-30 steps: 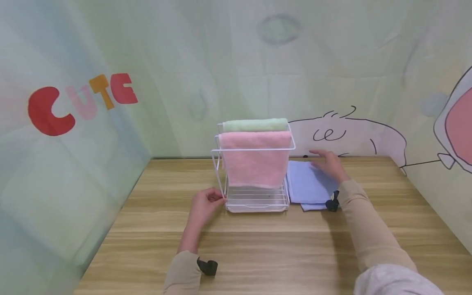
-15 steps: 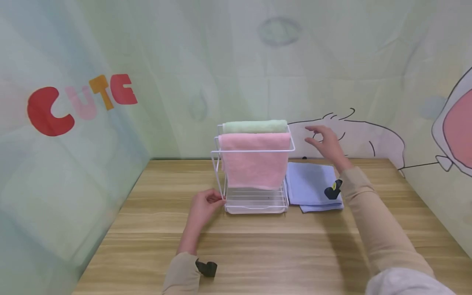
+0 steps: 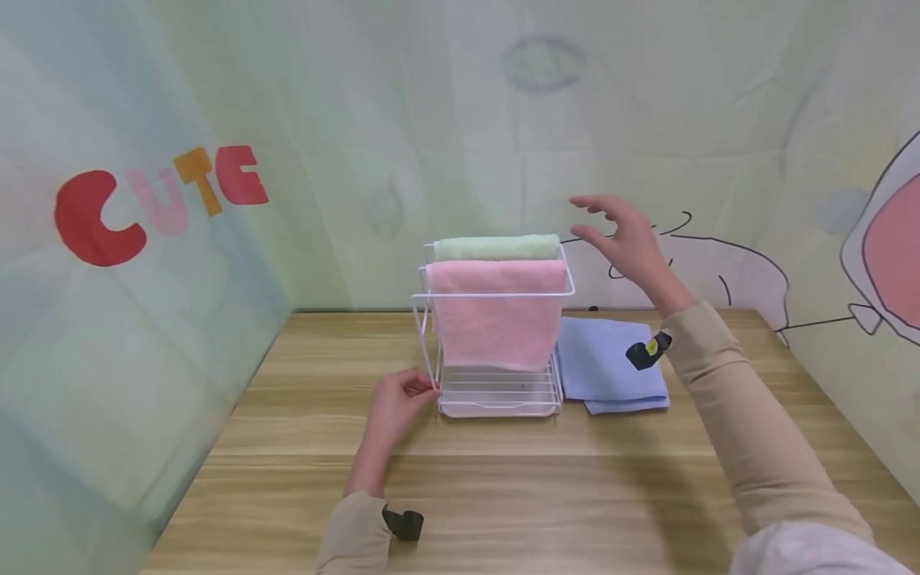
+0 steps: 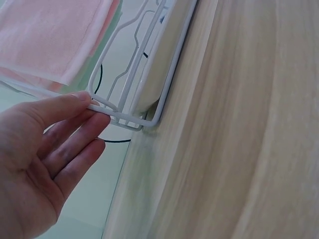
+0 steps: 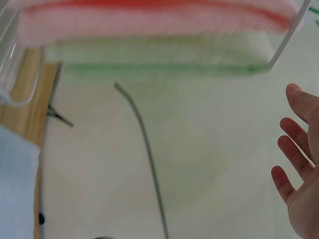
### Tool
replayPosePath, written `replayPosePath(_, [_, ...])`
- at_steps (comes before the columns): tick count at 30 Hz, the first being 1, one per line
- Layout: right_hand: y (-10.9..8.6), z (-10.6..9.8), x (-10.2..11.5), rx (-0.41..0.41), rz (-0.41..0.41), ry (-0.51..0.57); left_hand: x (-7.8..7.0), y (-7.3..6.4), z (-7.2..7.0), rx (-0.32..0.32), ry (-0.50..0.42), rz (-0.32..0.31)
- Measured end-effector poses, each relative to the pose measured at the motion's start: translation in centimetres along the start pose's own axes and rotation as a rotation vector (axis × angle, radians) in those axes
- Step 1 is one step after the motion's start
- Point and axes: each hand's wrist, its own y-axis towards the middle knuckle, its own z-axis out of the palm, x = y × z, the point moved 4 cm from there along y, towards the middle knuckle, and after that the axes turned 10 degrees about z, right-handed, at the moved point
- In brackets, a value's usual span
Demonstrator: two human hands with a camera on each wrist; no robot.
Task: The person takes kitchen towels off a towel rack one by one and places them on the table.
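Note:
A white wire rack [image 3: 496, 295] stands on the table, a pink towel [image 3: 499, 319] draped over its middle bar and a pale green towel [image 3: 496, 247] over the rear one. My left hand [image 3: 398, 403] pinches the rack's lower left wire between thumb and fingers, as the left wrist view shows at the white frame [image 4: 110, 112]. Up in the air, right of the rack's top, my right hand [image 3: 628, 239] has its fingers spread and holds nothing. In the right wrist view the green towel [image 5: 154, 52] is near that hand, apart from it.
Folded blue towels [image 3: 611, 363] lie on the table right against the rack's right side. A white tray [image 3: 499, 409] sits at the rack's base. Printed cloth walls [image 3: 345, 160] enclose the wooden table [image 3: 467, 495] at the back and sides.
My right hand has risen from above the blue towels and moved slightly left, toward the rack's top height. The left hand keeps its place on the rack.

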Motion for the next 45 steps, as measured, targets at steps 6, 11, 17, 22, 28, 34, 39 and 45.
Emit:
replayPosePath(6, [-0.1,0.5,4.4,0.011,-0.115,0.032,0.0,0.0,-0.1,-0.005,-0.006,-0.005])
replayPosePath(11, [-0.4,1.7,6.7,0.046,-0.195,0.019,0.1,0.0,-0.1,-0.011,-0.008,0.001])
replayPosePath(17, [-1.0,3.0,8.0,0.109,-0.22,0.032,0.2,0.0,-0.1,-0.015,-0.009,-0.002])
replayPosePath(22, [-1.4,3.8,8.6,0.133,-0.236,0.05,0.1,0.0,0.0,-0.013,-0.017,-0.003])
replayPosePath(28, [-2.0,4.6,9.1,0.135,-0.282,0.07,-0.1,0.0,0.2,-0.019,-0.018,0.01])
replayPosePath(34, [-2.3,5.0,9.3,0.153,-0.261,0.072,-0.1,0.1,0.3,-0.022,-0.024,0.016])
replayPosePath(39, [-2.4,5.3,9.2,0.229,-0.201,0.058,0.2,0.2,0.3,-0.02,-0.026,0.017])
replayPosePath(45, [-2.1,5.8,9.1,0.288,-0.158,0.032,0.4,0.3,0.1,-0.018,-0.023,0.016])
